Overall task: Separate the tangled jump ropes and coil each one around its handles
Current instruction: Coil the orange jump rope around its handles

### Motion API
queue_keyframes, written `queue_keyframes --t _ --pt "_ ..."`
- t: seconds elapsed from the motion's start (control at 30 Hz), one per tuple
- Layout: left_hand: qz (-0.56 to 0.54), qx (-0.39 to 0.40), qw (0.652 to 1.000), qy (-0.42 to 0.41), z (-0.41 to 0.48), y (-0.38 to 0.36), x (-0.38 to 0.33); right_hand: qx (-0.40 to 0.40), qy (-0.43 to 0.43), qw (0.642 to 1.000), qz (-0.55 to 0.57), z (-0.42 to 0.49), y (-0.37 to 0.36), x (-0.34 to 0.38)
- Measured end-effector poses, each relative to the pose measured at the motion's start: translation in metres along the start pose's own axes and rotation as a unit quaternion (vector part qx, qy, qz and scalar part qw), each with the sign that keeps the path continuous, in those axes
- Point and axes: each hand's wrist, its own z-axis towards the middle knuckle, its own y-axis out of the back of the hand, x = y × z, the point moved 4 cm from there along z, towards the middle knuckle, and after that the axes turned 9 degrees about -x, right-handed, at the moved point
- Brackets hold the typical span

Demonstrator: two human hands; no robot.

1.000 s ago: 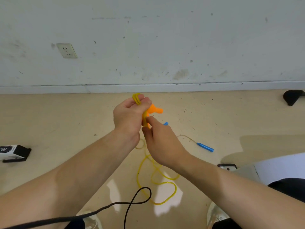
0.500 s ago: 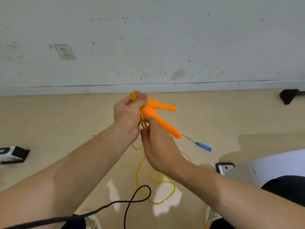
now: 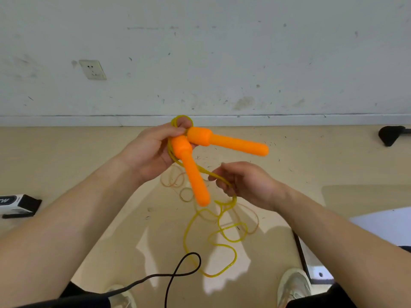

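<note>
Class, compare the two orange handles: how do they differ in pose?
The upper handle points right, nearly level; the lower handle points down. The lower handle's tip ends near the right hand; the upper handle's is clear of it. Both are orange, thick ends held in the left hand.

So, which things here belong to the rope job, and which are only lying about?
Job: left hand gripping the orange handles; right hand pinching the yellow rope; pale rope on the floor.
Lying about: black cable, wall socket, black-and-white box.
</note>
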Motion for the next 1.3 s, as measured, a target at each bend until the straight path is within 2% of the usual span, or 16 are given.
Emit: queue_keyframes --t 0.07,0.17,0.27,0.33,0.43,0.53,0.67,0.77,0.9,1.13,1.2,1.3 --pt "0.060 0.056 0.997 -0.009 -0.007 0.000 -0.005 0.011 -0.036 0.995 0.095 0.001 0.009 0.007" --pt "0.162 0.070 0.984 -0.024 -0.011 0.006 -0.008 0.046 -0.055 0.993 0.095 0.000 0.012 0.016" --pt "0.237 0.053 0.970 -0.024 -0.011 0.007 -0.007 0.036 -0.001 0.997 -0.072 -0.001 0.011 0.018" --pt "0.274 0.041 0.960 -0.034 -0.011 0.004 -0.004 0.004 0.042 0.983 -0.178 -0.001 0.010 0.018" --pt "0.311 0.023 0.949 -0.056 -0.010 0.000 0.005 -0.021 0.061 0.966 -0.252 -0.003 0.006 0.020" --pt "0.313 -0.009 0.947 -0.076 -0.008 -0.001 0.017 -0.027 0.076 0.932 -0.355 -0.005 0.003 0.024" --pt "0.319 -0.061 0.941 -0.093 -0.008 -0.004 0.037 -0.090 0.065 0.904 -0.412 -0.003 0.004 0.021" --pt "0.355 -0.060 0.927 -0.108 -0.010 -0.010 0.052 -0.129 0.053 0.882 -0.451 -0.004 -0.001 0.013" --pt "0.390 -0.096 0.905 -0.144 -0.009 -0.009 0.065 -0.159 0.025 0.905 -0.395 -0.005 -0.002 0.007" --pt "0.343 -0.209 0.887 -0.227 -0.010 -0.016 0.069 -0.205 -0.016 0.922 -0.329 -0.011 -0.009 0.005" --pt "0.371 -0.214 0.865 -0.261 -0.007 -0.016 0.065 -0.207 -0.018 0.945 -0.252 -0.011 -0.013 0.008" --pt "0.366 -0.254 0.844 -0.299 -0.006 -0.012 0.058 -0.176 -0.021 0.981 -0.074 -0.014 -0.022 0.015"
